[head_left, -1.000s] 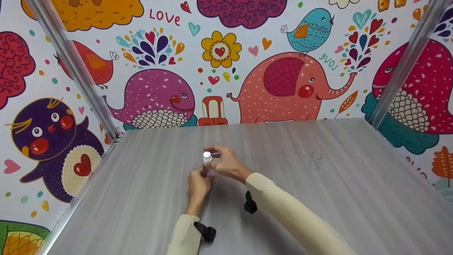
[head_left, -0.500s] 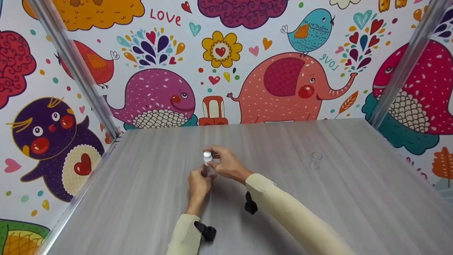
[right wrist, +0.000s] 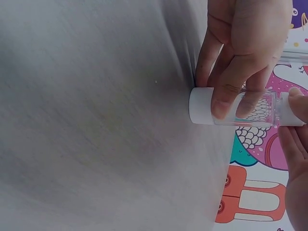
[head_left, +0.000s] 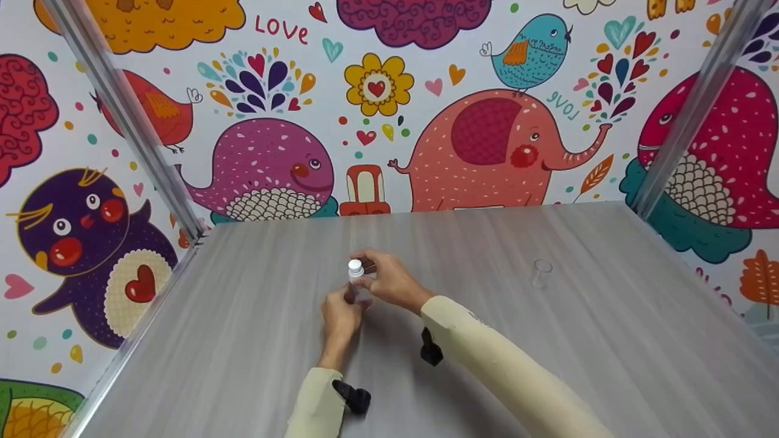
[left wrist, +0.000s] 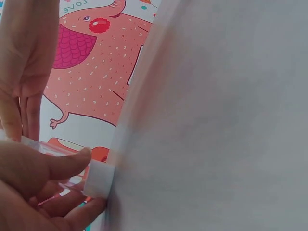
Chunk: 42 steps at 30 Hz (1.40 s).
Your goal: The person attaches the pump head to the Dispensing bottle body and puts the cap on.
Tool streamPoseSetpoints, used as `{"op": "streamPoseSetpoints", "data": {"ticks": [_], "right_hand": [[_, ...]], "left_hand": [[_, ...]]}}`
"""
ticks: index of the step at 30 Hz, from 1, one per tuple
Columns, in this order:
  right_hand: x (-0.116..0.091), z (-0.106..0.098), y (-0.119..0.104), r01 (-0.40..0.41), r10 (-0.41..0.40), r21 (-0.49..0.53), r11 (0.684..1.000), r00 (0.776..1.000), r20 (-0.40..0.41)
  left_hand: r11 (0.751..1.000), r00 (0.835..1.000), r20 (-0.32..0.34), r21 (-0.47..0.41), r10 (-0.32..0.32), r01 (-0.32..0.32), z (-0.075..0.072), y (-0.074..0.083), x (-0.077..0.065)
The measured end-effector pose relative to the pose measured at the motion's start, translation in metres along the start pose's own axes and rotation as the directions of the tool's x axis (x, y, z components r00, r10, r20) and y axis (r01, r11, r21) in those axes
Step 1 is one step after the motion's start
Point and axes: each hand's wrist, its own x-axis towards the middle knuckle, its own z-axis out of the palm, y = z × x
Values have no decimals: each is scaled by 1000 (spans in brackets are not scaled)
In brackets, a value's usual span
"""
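A slim clear bottle (right wrist: 263, 109) with a white base (right wrist: 201, 106) stands upright on the table between both hands. My left hand (head_left: 341, 313) grips its clear body low down, thumb on one side and fingers on the other. Around the white collar (right wrist: 290, 109) at the top, my right hand (head_left: 394, 283) pinches with thumb and fingers. The white top (head_left: 355, 265) shows above the right thumb in the head view. Much of the bottle is hidden by the hands there. Away to the right, a clear cup-shaped piece (head_left: 541, 274) rests on the table.
The grey wood-grain table (head_left: 255, 316) reaches back to a wall (head_left: 377, 36) printed with cartoon animals. Metal posts (head_left: 131, 115) rise near its back corners. A black wrist mount (head_left: 353, 396) sits on the left sleeve, and another (head_left: 431, 348) on the right.
Right thumb and fingers have shifted very slightly at the bottle's collar. Both hands and the bottle stay in nearly the same place, and the clear piece has not moved.
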Motion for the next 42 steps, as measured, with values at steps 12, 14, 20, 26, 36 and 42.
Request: {"op": "streamPoseSetpoints", "data": {"ticks": [12, 14, 20, 26, 36, 42], "right_hand": [[0, 1, 2, -3, 2, -14, 1000, 1000, -24], [-1, 2, 3, -7, 6, -10, 1000, 1000, -22], [-2, 2, 4, -51, 51, 43, 998, 999, -5], [-3, 0, -1, -41, 42, 98, 994, 999, -4], [-1, 4, -5, 14, -17, 84, 996, 999, 37], [0, 3, -3, 13, -15, 54, 998, 1000, 24]], "left_hand": [[1000, 1000, -5, -6, -13, 13, -1, 0, 0], [1000, 1000, -6, -11, -21, 21, 0, 0, -1], [999, 999, -10, -17, -50, 49, 0, 0, -1], [999, 999, 12, -3, -38, 38, 0, 0, 0], [999, 999, 30, 42, -16, 15, -2, -1, 2], [1000, 999, 32, 28, -13, 12, -2, -1, 1]]}}
